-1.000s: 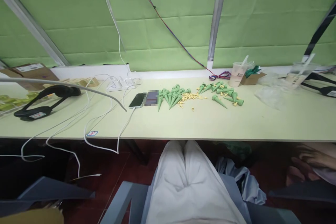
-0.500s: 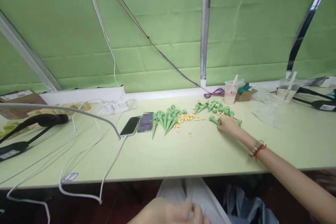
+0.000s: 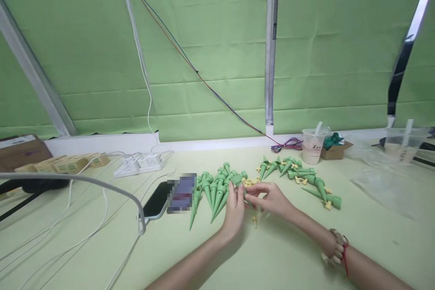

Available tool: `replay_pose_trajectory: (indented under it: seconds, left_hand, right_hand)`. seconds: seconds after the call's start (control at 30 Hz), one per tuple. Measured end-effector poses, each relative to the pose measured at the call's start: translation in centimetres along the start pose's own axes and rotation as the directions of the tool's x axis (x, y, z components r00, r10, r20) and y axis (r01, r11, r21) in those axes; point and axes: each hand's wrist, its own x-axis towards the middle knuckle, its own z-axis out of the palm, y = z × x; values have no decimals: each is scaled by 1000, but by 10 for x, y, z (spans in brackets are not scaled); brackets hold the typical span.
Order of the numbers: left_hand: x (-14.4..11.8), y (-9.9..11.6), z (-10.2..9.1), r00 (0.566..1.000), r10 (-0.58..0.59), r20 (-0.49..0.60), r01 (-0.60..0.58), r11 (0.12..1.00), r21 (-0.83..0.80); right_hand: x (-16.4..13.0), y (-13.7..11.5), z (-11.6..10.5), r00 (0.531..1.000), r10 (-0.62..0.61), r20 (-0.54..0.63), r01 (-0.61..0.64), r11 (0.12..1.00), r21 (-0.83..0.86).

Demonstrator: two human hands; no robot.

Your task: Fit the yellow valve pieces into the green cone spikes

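My left hand (image 3: pixel 234 210) and my right hand (image 3: pixel 272 198) meet over the middle of the table, both closed on one green plastic spike (image 3: pixel 245 193). Fingers hide most of that spike. Just left of my left hand lies a pile of green spikes (image 3: pixel 214 190), their points mostly toward me. Small yellow plastic pegs (image 3: pixel 249 182) are heaped behind my fingers, partly covered by them. A single yellow peg (image 3: pixel 254 222) lies apart, nearer to me. To the right, more green spikes (image 3: pixel 302 172) are spread out with yellow pegs among them.
Left of the pile lie a phone (image 3: pixel 158 200) and a blurred purple item (image 3: pixel 182 194). White cables cross the left side from a power strip (image 3: pixel 139 164). At the back right stand a drink cup (image 3: pixel 311 147), a small cardboard box (image 3: pixel 335 150) and another cup (image 3: pixel 404 145); plastic film (image 3: pixel 384 190) lies before them.
My right hand has brought a green spike leftward from the right group to the middle. My left hand has risen from near my lap to meet it. The view has shifted.
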Motion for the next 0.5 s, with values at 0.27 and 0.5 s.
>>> replay_pose_trajectory:
  seconds: [0.27, 0.5]
  left_hand:
    - [-6, -21, -11, 955, -80, 284, 145, 965, -216]
    - [-3, -15, -14, 918, -90, 385, 208, 938, -276]
  right_hand:
    - [-10, 21, 4, 993, 122, 12, -122, 986, 114]
    - [-20, 18, 19, 955, 253, 152, -291, 892, 346]
